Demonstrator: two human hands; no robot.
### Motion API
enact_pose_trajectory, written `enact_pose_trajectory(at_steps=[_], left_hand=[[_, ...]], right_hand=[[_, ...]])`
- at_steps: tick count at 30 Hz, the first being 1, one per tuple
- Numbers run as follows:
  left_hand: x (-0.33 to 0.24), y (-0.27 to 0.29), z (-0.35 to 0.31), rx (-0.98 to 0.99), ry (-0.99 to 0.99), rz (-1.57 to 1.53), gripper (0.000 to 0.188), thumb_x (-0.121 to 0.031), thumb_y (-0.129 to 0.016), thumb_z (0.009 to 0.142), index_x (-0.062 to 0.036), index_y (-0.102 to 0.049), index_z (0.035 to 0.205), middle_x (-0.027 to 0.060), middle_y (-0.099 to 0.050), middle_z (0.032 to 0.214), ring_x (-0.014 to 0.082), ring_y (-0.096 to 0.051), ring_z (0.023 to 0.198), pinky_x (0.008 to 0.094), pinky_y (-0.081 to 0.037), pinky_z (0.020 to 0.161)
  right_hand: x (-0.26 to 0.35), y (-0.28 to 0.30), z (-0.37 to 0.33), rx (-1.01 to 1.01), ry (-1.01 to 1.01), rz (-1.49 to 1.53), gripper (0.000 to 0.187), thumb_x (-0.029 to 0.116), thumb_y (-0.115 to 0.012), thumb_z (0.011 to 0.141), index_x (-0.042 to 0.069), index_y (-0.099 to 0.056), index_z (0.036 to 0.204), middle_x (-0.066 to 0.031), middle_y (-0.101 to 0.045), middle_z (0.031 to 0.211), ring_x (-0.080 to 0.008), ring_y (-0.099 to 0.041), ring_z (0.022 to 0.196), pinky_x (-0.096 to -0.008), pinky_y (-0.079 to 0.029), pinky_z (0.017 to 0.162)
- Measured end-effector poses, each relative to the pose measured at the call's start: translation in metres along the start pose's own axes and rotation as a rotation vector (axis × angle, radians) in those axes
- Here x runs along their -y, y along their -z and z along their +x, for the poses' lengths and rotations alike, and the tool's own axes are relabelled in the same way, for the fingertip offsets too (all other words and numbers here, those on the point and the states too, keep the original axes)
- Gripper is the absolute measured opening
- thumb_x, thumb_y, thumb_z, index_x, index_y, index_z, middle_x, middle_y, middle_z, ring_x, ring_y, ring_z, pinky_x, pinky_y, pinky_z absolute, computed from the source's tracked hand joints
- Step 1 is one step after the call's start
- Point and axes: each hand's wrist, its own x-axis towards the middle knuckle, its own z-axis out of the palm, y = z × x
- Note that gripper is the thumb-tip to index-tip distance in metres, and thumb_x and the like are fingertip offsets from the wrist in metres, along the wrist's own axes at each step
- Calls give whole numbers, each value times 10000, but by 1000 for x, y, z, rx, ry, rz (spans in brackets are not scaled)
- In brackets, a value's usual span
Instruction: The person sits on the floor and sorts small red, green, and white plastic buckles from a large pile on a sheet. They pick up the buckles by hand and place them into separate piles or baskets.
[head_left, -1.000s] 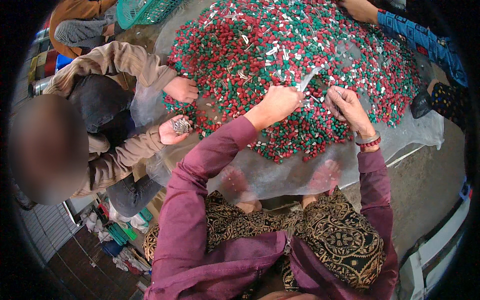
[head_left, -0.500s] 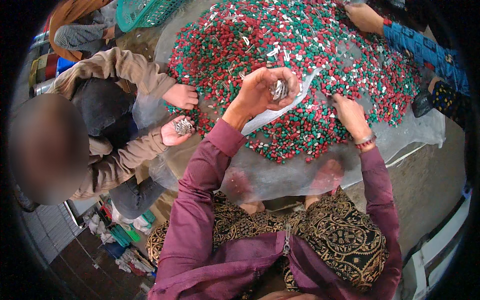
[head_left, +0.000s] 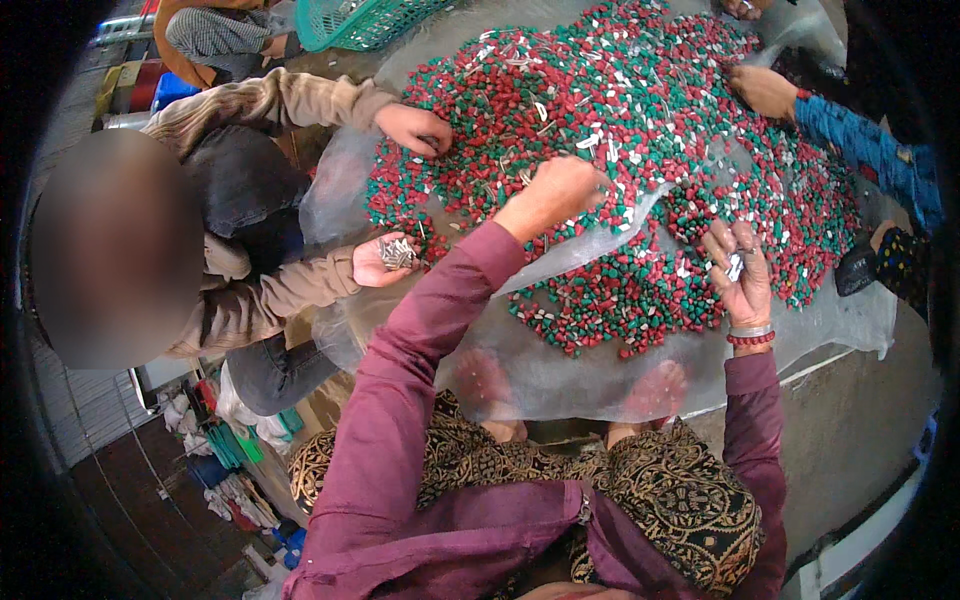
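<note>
A wide heap of small red, green and white pieces (head_left: 600, 295) lies on a translucent plastic sheet (head_left: 585, 385) in front of me. Over its middle is my left hand (head_left: 560, 197), back upward and fingers curled closed; what they hold is hidden. Beside the heap's right part, my right hand (head_left: 742, 275) is turned palm up. Its fingers curl around a few small white pieces (head_left: 735, 266). A raised fold of the plastic (head_left: 570, 262) runs between my hands, below the left one.
At left, a co-worker's open palm (head_left: 372, 262) carries whitish slivers; their other hand (head_left: 415, 130) touches the heap's edge. Another person's hand (head_left: 765, 93) reaches in from the far right. A teal basket (head_left: 325, 32) stands at the far left. My feet (head_left: 655, 390) are near the sheet's front edge.
My left hand, earlier cupped with pale slivers showing, has turned over and moved slightly right. My right hand has lifted from the heap, moved nearer and turned palm up with white pieces.
</note>
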Motion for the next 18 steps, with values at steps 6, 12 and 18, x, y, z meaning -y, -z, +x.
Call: enact_pose_trajectory(at_steps=[6, 12, 18], left_hand=[[-7, -14, -13, -35, 17, 91, 176, -244, -635, 798, -71, -668, 796, 103, -654, 737, 286, -644, 715, 422, -498, 626], [-19, 48, -17, -115, 476, -1163, 210, -239, -609, 891, -44, -678, 855, -64, -499, 617, 12, -393, 518, 178, -282, 455], [38, 36, 0, -102, 175, -1930, 195, -246, -549, 882, -60, -593, 917, 37, -580, 855, 57, -479, 589, 193, -321, 394]], right_hand=[[-9, -9, -5, -247, -138, -475, 316, 383, -452, 970, 92, -447, 846, -16, -431, 679, -59, -368, 524, -153, -262, 370], [3, -4, -9, -247, -148, -315, 392, 439, -368, 984, 112, -384, 767, -16, -426, 646, -56, -362, 481, -162, -235, 319], [-9, -22, 3, -334, -238, -355, 321, 368, -430, 977, 132, -425, 758, -6, -450, 642, -71, -393, 470, -195, -296, 327]])
